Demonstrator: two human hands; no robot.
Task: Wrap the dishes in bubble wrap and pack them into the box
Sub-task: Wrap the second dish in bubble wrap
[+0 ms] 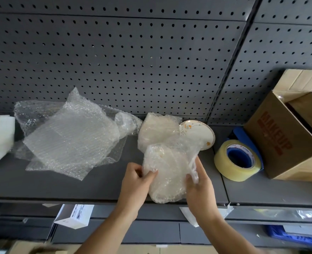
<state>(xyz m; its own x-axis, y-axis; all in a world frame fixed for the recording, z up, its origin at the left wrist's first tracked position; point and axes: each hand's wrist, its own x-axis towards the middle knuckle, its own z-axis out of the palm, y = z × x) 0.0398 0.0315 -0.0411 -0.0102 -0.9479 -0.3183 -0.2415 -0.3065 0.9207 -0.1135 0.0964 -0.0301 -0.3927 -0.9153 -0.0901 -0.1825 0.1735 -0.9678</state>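
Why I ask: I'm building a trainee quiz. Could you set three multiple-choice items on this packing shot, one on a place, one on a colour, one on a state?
1. Where does the tape roll lie?
A) between the bare plate and the cardboard box
B) on the white foam
C) inside that box

2. What colour is the tape roll's core?
A) red
B) blue
C) green

3. What state is the dish held by the left hand and right hand in?
A) bare
B) cracked in half
C) covered in bubble wrap

Answers: A, it sits on the shelf, right of the plate and left of the box; B, its inner ring shows blue; C, the wrap hides the dish all over.
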